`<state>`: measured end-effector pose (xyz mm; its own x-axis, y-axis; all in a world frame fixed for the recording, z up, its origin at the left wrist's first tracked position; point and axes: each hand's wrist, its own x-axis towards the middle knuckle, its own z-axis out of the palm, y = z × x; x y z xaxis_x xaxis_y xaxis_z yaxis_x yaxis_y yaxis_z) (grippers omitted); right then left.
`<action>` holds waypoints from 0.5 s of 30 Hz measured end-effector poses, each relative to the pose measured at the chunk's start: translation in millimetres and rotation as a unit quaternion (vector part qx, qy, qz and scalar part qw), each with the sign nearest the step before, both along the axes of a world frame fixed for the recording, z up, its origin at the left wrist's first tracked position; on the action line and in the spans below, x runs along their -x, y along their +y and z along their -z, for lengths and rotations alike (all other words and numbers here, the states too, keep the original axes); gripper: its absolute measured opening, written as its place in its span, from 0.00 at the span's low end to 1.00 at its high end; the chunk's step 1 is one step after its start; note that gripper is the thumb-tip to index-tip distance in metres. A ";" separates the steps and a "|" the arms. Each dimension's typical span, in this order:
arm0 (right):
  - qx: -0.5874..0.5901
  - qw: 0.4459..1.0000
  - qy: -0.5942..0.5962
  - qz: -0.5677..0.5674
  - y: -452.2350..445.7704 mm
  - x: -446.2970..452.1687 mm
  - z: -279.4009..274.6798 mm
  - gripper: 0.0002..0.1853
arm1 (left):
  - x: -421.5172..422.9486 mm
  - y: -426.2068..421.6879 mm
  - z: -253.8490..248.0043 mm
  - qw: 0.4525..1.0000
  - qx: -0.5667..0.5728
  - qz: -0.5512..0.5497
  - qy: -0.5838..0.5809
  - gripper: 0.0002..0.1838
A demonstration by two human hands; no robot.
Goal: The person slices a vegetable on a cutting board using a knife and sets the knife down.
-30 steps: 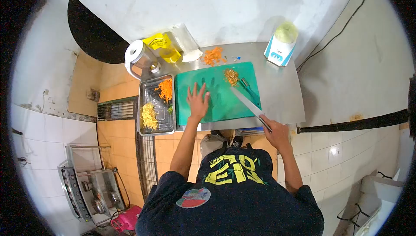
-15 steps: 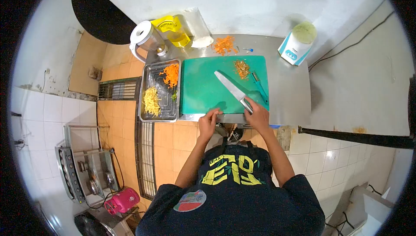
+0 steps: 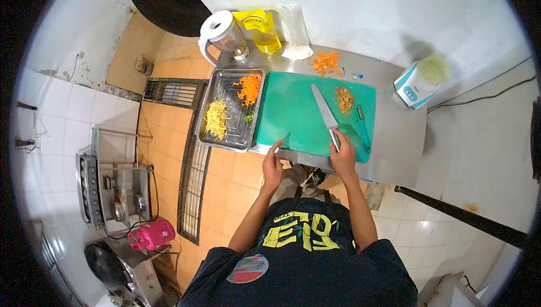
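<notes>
In my right hand is the handle of a kitchen knife; its blade lies over the green cutting board and points away from me. My left hand is at the board's near edge, fingers extended and apart, with nothing seen in it. Brownish-orange scraps and a green-handled peeler lie on the board's right side. Left of the board stands a metal tray with shredded carrot, pale yellow strips and a small green piece.
Behind the tray stand a blender jug, a yellow oil pouch and a clear plastic bag. Orange peelings lie behind the board. A white appliance bearing something pale green stands right. A stove and pink gas cylinder are lower left.
The view has shifted, so the table appears further right. My left hand has drawn slightly back from the board's edge, its fingers more extended. The knife stays in my right hand.
</notes>
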<state>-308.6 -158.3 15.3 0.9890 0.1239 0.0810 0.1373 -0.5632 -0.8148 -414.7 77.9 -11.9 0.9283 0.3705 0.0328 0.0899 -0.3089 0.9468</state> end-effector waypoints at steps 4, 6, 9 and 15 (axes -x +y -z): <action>0.051 0.997 -0.048 0.027 -1.1 0.5 -3.7 0.22 | -15.3 -13.7 -25.0 0.997 0.054 -0.001 0.056 0.17; 0.076 0.994 -0.072 0.029 -3.0 5.7 -11.2 0.22 | -20.8 -8.3 -9.9 0.997 0.051 0.047 0.026 0.16; 0.068 0.994 -0.082 0.000 -12.6 19.5 -28.4 0.19 | -26.6 -15.7 -21.8 0.996 -0.055 0.051 -0.045 0.15; -0.021 0.991 -0.062 -0.119 -24.6 73.3 -14.9 0.10 | -29.8 -13.9 -19.7 0.997 -0.023 0.019 -0.068 0.14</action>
